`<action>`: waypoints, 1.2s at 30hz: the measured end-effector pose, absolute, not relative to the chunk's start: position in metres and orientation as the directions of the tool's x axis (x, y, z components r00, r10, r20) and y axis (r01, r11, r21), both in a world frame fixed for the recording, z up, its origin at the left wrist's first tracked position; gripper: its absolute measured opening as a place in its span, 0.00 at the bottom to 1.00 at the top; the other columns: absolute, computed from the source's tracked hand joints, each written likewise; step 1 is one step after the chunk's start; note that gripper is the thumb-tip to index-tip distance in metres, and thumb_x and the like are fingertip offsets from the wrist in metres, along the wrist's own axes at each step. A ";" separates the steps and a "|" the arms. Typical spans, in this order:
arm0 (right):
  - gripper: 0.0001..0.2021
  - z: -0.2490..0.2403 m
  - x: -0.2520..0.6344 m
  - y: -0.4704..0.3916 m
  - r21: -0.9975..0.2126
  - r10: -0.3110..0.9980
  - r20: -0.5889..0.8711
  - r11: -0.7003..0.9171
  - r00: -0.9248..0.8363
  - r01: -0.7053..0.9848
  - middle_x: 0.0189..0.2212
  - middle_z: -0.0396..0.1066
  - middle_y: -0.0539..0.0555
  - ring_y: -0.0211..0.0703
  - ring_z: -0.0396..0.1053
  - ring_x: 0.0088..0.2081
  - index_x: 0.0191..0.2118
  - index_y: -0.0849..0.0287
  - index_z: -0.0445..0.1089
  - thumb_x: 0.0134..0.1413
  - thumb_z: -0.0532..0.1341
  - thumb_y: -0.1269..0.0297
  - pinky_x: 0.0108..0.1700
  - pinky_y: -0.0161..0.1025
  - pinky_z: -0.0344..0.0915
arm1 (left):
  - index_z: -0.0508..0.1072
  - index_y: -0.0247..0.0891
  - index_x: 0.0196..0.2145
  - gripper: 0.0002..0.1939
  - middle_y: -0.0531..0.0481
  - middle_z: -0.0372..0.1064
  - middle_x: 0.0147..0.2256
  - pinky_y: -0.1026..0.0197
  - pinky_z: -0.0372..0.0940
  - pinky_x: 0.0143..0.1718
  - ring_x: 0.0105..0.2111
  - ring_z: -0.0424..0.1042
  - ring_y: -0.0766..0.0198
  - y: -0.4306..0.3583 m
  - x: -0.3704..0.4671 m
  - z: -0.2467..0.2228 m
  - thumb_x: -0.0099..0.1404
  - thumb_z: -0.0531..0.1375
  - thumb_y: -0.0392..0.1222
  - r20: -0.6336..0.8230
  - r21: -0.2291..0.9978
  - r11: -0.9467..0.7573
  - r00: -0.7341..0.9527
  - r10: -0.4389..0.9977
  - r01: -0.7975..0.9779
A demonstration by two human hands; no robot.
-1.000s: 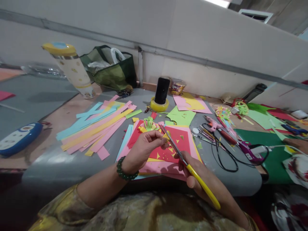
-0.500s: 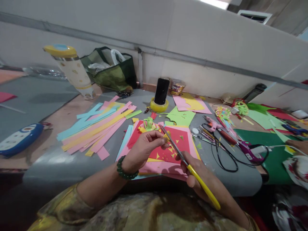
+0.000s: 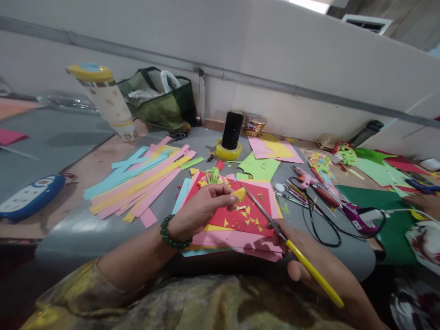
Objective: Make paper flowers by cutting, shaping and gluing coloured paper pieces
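Pinching a yellow paper piece [image 3: 239, 194] between thumb and fingers, the left hand [image 3: 202, 206] angles over the red sheet [image 3: 227, 216]; right hand's [image 3: 297, 250] just across from it, gripping scissors [image 3: 302, 260] slanted up toward that piece.

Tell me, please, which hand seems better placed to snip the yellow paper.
Probably the right hand: it holds the scissors, whose blades appear beside the yellow paper, while the left hand pinches that paper.
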State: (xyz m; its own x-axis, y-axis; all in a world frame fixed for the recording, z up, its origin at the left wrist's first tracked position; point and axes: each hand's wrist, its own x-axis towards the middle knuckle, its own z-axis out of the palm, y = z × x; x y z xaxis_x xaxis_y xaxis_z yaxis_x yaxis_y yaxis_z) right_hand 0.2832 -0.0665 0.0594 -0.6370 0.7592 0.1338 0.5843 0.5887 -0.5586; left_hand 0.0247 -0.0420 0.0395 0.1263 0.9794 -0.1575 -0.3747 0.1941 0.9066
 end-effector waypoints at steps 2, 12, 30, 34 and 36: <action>0.43 0.058 0.277 -0.062 -0.586 0.734 0.092 0.586 -0.673 0.560 0.35 0.78 0.59 0.55 0.76 0.32 0.52 0.56 0.72 0.53 0.44 0.24 0.34 0.42 0.71 | 0.74 0.37 0.19 0.08 0.56 0.68 0.20 0.63 0.59 0.31 0.23 0.64 0.69 -0.041 0.027 0.038 0.44 0.69 0.40 -0.151 0.917 0.194 0.147 0.977 -0.348; 0.48 0.051 0.268 -0.056 -0.609 0.732 -0.061 0.511 -0.678 0.606 0.32 0.75 0.58 0.51 0.71 0.29 0.46 0.58 0.71 0.44 0.41 0.18 0.31 0.42 0.66 | 0.74 0.38 0.16 0.02 0.55 0.67 0.18 0.63 0.58 0.28 0.22 0.62 0.69 -0.039 0.027 0.038 0.42 0.65 0.37 -0.180 0.934 0.230 0.195 0.964 -0.275; 0.47 0.049 0.267 -0.055 -0.600 0.741 -0.038 0.520 -0.671 0.608 0.27 0.72 0.55 0.47 0.68 0.25 0.41 0.57 0.70 0.42 0.41 0.17 0.26 0.40 0.62 | 0.73 0.39 0.15 0.05 0.53 0.67 0.18 0.63 0.57 0.27 0.22 0.62 0.68 -0.038 0.029 0.036 0.44 0.65 0.37 -0.161 0.941 0.217 0.219 0.962 -0.261; 0.45 0.049 0.273 -0.055 -0.649 0.740 0.032 0.527 -0.672 0.549 0.33 0.76 0.58 0.52 0.72 0.30 0.47 0.57 0.73 0.46 0.46 0.20 0.31 0.43 0.68 | 0.73 0.38 0.18 0.08 0.54 0.67 0.19 0.61 0.59 0.30 0.23 0.62 0.67 -0.039 0.026 0.036 0.45 0.69 0.41 -0.146 0.930 0.207 0.211 0.966 -0.304; 0.45 0.049 0.276 -0.055 -0.725 0.747 0.051 0.484 -0.662 0.490 0.31 0.75 0.57 0.51 0.71 0.29 0.46 0.57 0.73 0.47 0.45 0.20 0.29 0.43 0.69 | 0.73 0.38 0.19 0.10 0.54 0.67 0.20 0.61 0.59 0.31 0.23 0.63 0.67 -0.041 0.025 0.036 0.46 0.70 0.43 -0.145 0.922 0.201 0.186 0.972 -0.332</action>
State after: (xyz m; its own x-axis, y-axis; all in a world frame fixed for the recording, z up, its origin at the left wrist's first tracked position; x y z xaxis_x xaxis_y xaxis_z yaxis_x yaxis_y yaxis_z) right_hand 0.2760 -0.0553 0.0487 -0.6624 0.7475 0.0506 0.4903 0.4836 -0.7251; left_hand 0.0245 -0.0409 0.0361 0.1855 0.9718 -0.1452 -0.3322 0.2011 0.9215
